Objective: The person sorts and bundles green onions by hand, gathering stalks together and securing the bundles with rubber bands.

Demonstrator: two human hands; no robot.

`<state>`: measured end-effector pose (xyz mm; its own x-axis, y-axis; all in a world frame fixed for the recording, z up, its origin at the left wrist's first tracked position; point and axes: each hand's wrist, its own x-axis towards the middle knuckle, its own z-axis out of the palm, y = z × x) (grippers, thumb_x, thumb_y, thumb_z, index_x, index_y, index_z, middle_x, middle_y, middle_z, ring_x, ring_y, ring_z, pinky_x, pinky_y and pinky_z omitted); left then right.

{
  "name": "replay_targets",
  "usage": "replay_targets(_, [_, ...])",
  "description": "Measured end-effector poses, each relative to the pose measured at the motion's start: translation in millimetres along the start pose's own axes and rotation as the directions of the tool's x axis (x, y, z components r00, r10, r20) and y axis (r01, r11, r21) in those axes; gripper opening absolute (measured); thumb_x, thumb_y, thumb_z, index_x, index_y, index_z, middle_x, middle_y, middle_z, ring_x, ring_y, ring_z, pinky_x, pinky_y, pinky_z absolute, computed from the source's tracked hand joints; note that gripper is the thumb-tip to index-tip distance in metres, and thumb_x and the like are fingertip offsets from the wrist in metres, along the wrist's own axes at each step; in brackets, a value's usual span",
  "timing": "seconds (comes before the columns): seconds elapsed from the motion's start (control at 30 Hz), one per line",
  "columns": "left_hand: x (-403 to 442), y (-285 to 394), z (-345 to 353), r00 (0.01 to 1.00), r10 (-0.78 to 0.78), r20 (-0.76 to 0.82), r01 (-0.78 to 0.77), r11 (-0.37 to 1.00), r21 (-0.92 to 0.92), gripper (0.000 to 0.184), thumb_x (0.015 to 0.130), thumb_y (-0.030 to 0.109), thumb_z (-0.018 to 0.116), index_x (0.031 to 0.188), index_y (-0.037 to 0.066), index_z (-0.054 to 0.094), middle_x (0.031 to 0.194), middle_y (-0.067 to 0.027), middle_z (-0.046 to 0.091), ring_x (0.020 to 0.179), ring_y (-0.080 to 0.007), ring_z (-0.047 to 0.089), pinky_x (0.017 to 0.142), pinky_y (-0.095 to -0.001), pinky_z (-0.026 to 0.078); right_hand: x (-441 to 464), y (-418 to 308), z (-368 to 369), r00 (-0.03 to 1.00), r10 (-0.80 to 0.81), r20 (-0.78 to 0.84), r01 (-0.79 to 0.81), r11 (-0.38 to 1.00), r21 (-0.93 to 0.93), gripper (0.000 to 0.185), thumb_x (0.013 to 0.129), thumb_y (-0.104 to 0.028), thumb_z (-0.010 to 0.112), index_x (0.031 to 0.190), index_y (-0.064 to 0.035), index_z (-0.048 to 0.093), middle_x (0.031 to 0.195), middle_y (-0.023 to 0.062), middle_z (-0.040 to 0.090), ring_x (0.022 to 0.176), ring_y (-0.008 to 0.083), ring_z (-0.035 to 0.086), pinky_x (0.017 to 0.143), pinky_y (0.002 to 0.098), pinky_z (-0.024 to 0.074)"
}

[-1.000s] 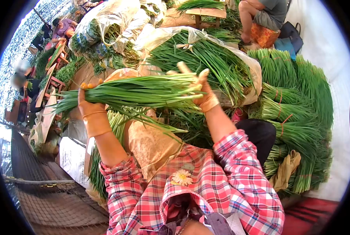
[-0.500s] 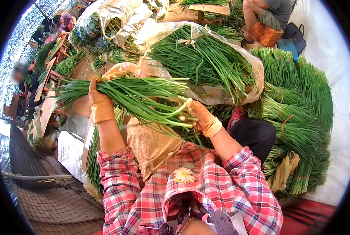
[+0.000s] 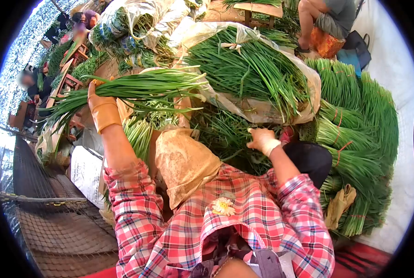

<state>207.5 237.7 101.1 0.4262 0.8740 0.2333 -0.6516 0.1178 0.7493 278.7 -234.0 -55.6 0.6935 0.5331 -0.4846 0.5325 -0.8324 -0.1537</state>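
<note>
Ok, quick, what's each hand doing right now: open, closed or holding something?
Left hand: closed around a bunch of green stalks.
Right hand: partly curled near the loose leaves; can't tell if it grips anything.

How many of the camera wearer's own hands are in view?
2. Left hand: upper left, holding a bunch of green stalks, which hides some fingers. Right hand: lower, right of centre, beside loose greens, apart from the bunch.
</note>
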Motion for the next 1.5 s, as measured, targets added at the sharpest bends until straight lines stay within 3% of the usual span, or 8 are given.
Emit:
replay_targets(0.2, [-67,8,40,0.969,0.151,0.195,-0.202,0.939,0.278,0.021,0.086,-0.003,0.049,0.108,0.0,0.047,0.098,-0.0086,0.053,0.089,-0.0208,0.056,0.086,-0.0394,0.049,-6,-93,-4,0.471,-0.843,-0.261,0.491,0.005,0.871,0.073,0.083,-0.048,0.058,0.141,-0.0152,0.027,0.126,0.0096,0.053,0.116,0.0216,0.049,0.1,0.0339,0.0365])
replay_targets(0.43, [-213,15,77,0.99,-0.036,0.135,0.024,0.996,0.086,0.015,0.092,0.01,0.049,0.103,0.0,0.05,0.092,-0.0114,0.05,0.092,-0.021,0.052,0.092,-0.0359,0.048,12,-159,-69,0.626,-0.395,-0.673,-0.188,-0.913,0.362,0.063,0.082,-0.045,0.062,0.125,-0.0031,0.042,0.123,0.0186,0.05,0.115,0.031,0.049,0.096,0.0508,0.0414])
replay_targets(0.67, [-285,15,-42,0.948,-0.298,0.111,0.243,0.904,0.352,0.033,0.086,0.016,0.054,0.114,-0.002,0.053,0.112,-0.0206,0.056,0.105,-0.0271,0.056,0.09,-0.0383,0.048,38,-155,-61,0.847,-0.229,-0.48,-0.087,-0.95,0.299,0.03,0.082,-0.018,0.063,0.105,-0.0017,0.053,0.104,0.0182,0.059,0.098,0.0302,0.059,0.089,0.0439,0.0488])
replay_targets(0.77, [-285,123,-10,0.369,-0.864,0.342,0.331,0.466,0.821,0.038,0.084,0.02,0.053,0.107,-0.01,0.057,0.1,-0.0218,0.062,0.092,-0.0267,0.063,0.077,-0.0334,0.052,46,-146,-61,0.848,-0.288,-0.444,-0.083,-0.901,0.427,0.036,0.079,-0.018,0.064,0.106,0.0015,0.051,0.098,0.0168,0.061,0.088,0.0273,0.062,0.084,0.04,0.0519])
replay_targets(0.87, [-263,154,-16,0.523,-0.67,0.527,0.514,0.741,0.432,0.052,0.071,0.026,0.07,0.105,-0.011,0.056,0.089,-0.0181,0.065,0.08,-0.0239,0.065,0.067,-0.0314,0.053,39,-157,-51,0.866,-0.327,-0.378,-0.022,-0.78,0.626,0.033,0.077,-0.012,0.066,0.106,0.001,0.053,0.091,0.012,0.063,0.082,0.0212,0.064,0.078,0.0341,0.054])
replay_targets(1.0, [-234,92,12,0.734,-0.364,0.574,-0.385,0.473,0.793,0.09,0.061,0.034,0.081,0.133,0.002,0.038,0.128,-0.0163,0.047,0.11,-0.0256,0.052,0.088,-0.0388,0.045,12,-174,-46,0.755,-0.538,-0.373,-0.137,-0.687,0.714,0.037,0.077,-0.01,0.065,0.111,0.0002,0.053,0.096,0.0091,0.061,0.086,0.0184,0.063,0.077,0.0319,0.0539])
replay_targets(1.23, [-294,-55,-63,0.389,-0.913,0.122,0.558,0.339,0.757,0.059,0.061,0.005,0.078,0.116,0.003,0.056,0.107,-0.0092,0.062,0.092,-0.0196,0.06,0.077,-0.0304,0.05,3,-165,-38,0.855,-0.336,-0.395,-0.027,-0.79,0.612,0.046,0.08,-0.023,0.068,0.12,-0.0075,0.049,0.101,0.004,0.06,0.087,0.014,0.061,0.076,0.0276,0.0526])
replay_targets(1.5, [-286,-19,-35,0.498,-0.865,0.058,0.424,0.301,0.854,0.048,0.063,0.001,0.075,0.108,0.002,0.059,0.086,-0.006,0.065,0.076,-0.015,0.062,0.067,-0.0281,0.05,47,-80,-56,0.905,-0.225,-0.362,0.089,-0.732,0.676,0.058,0.082,-0.04,0.064,0.128,-0.0112,0.042,0.118,0.0019,0.054,0.1,0.0176,0.056,0.081,0.0388,0.0501])
